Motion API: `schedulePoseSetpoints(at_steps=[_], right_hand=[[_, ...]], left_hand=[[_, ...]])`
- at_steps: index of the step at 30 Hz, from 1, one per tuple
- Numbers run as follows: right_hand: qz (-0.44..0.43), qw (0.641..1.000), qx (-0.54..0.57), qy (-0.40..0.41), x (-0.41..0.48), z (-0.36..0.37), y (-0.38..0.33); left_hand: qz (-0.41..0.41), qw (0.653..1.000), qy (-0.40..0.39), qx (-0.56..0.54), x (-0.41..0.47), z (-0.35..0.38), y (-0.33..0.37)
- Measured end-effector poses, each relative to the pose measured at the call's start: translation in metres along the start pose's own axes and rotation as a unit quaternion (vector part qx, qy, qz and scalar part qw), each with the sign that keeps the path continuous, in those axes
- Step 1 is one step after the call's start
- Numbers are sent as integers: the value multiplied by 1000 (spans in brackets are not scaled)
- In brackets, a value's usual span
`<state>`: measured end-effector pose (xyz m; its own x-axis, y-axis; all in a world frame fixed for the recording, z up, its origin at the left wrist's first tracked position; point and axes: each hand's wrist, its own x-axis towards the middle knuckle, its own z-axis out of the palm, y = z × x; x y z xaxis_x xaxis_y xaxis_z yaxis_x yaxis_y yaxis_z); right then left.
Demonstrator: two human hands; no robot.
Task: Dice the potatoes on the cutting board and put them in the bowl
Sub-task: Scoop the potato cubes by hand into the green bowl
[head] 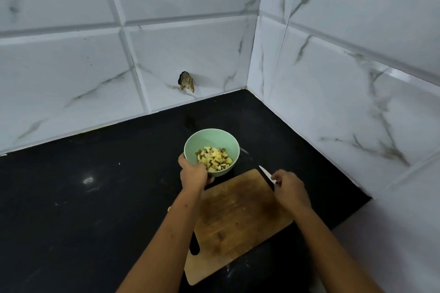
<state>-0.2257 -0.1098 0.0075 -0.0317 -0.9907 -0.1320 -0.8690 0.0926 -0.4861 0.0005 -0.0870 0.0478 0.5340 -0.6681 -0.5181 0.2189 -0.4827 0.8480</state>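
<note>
Gripping bowl [212,139] rim with left hand [192,172], with dice [214,158] inside. Holding knife [265,172] in right hand [289,187] beside board's [238,216] far corner. Likely wrapping up: keeping bowl level on bench [95,185], aiming blade away.

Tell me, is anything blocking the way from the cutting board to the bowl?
Nothing visible does. The bowl sits right at the far edge of the cutting board, diced potatoes already inside. The left hand grips its near rim, and the right hand holds the knife at the board's right edge.
</note>
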Motion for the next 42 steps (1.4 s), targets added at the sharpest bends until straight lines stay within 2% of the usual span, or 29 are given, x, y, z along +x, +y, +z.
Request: schedulePoseSetpoints(at_steps=[5, 10, 20, 23, 28, 34, 36, 39, 40, 42], right_hand=[[-38, 996, -80, -20, -18, -9, 24], [-47, 996, -72, -2, -29, -8, 23], [-13, 999, 37, -20, -37, -29, 20], [-8, 997, 80, -3, -38, -32, 21], [-68, 986, 145, 44, -46, -29, 9], [-109, 988, 103, 41, -53, -16, -7], [-107, 991, 77, 24, -52, -12, -8], [-106, 993, 51, -5, -50, -6, -5], [-107, 993, 55, -9, -50, -4, -3], [-111, 991, 68, -1, -50, -3, 3]], left_hand=[[-4, 997, -22, -71, -6, -9, 8], [6, 992, -68, -105, -31, -25, 1], [15, 986, -146, -83, -97, -29, -44], [18, 985, -156, -78, -104, -31, -54], [24, 980, -182, -76, -115, -33, -63], [27, 975, -203, -83, -120, -38, -68], [45, 976, -206, -60, -118, -39, -72], [145, 972, -177, 58, -117, -51, -85], [189, 961, -164, 122, -117, -56, -90], [269, 904, -156, 292, -112, -66, -104]])
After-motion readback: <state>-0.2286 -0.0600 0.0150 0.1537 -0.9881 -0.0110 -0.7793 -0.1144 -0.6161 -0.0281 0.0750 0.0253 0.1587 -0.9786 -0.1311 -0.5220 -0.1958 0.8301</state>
